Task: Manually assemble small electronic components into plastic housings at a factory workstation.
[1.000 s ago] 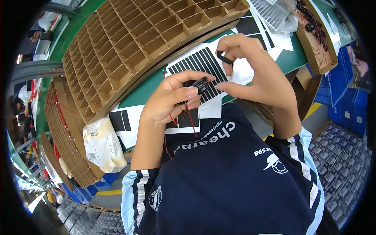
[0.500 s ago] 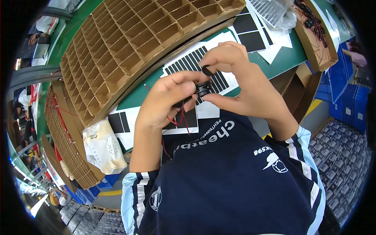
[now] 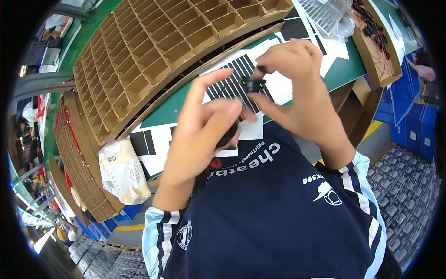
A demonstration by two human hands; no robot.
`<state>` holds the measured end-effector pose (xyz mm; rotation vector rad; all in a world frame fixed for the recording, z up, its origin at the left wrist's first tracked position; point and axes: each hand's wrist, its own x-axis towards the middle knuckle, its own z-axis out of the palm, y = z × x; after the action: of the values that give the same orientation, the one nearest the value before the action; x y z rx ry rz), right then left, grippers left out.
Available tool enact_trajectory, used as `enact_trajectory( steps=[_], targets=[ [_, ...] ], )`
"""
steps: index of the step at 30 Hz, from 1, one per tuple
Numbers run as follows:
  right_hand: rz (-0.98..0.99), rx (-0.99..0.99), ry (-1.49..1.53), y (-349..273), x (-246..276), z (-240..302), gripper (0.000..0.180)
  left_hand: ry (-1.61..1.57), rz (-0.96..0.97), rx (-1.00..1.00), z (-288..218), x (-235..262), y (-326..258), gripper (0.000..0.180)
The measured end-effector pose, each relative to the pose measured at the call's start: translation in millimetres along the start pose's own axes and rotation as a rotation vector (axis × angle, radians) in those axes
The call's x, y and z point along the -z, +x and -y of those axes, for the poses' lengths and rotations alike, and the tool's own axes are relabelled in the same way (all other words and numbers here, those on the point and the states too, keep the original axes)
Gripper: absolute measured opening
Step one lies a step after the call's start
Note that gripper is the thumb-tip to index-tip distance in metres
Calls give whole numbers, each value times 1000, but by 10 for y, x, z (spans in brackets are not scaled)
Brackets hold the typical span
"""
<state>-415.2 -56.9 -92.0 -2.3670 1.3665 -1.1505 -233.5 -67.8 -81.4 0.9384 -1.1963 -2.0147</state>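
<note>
My right hand (image 3: 302, 88) pinches a small black part (image 3: 253, 84) between thumb and fingers, above the striped sheet (image 3: 223, 81). A dark round piece (image 3: 263, 69) sits at its curled index finger, blurred. My left hand (image 3: 200, 125) is just to the left, its index finger and thumb spread apart. Its lower fingers hold a black rounded part (image 3: 227, 136) against the palm, mostly hidden behind the thumb. A blurred patch of red wire (image 3: 216, 162) shows beneath that hand.
A cardboard divider tray (image 3: 153, 51) spans the table's far left. At the far right, a cardboard box (image 3: 385, 69) contains black parts with red wires. A white printed bag (image 3: 123, 172) lies at left, and clear plastic (image 3: 327, 18) rests on sheets at the back.
My hands have moved apart. The small black part, earlier between both hands, is now in the right hand alone. My left index finger and thumb have spread.
</note>
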Motion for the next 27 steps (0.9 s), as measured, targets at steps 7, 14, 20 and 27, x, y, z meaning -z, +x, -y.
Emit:
enact_trajectory(
  steps=[7, 14, 20, 27],
  targets=[
    [-75, 87, 73, 3, 22, 20, 41, -272, -99, -63, 251, -8, 161, 22],
    [83, -297, 272, -7, 110, 52, 31, -395, -47, -6, 221, 49, 145, 22],
    [174, -234, 328, -30, 112, 36, 17, -360, -86, -27, 224, 32, 147, 18],
    [0, -207, 470, -68, -69, 68, 6, -346, -79, -37, 230, 22, 117, 17]
  ],
)
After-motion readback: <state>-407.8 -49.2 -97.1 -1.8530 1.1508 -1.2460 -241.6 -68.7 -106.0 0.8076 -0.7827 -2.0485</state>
